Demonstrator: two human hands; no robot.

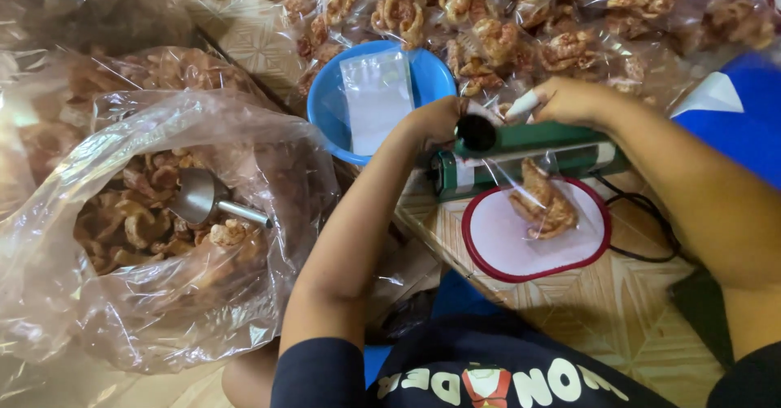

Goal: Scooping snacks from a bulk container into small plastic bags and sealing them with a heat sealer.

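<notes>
The person's left hand (pixel 438 121) presses down on the black knob (pixel 476 134) of a green heat sealer (pixel 529 157), fingers curled shut over its arm. The right hand (pixel 569 101) sits at the sealer's far side, fingers closed on something pale and narrow; what it is cannot be made out. A small clear bag of fried crackling (pixel 541 203) hangs from under the sealer bar, just below both hands, lying on a red-rimmed white tray (pixel 496 241). The bag's mouth is hidden beneath the bar. Behind the left hand a blue bowl (pixel 325 103) holds empty clear bags (pixel 376 99). To the left, a big plastic sack (pixel 154 237) of crackling holds a metal scoop (pixel 199 198). Filled bags (pixel 504 17) pile up beyond, cut off at the top edge.
</notes>
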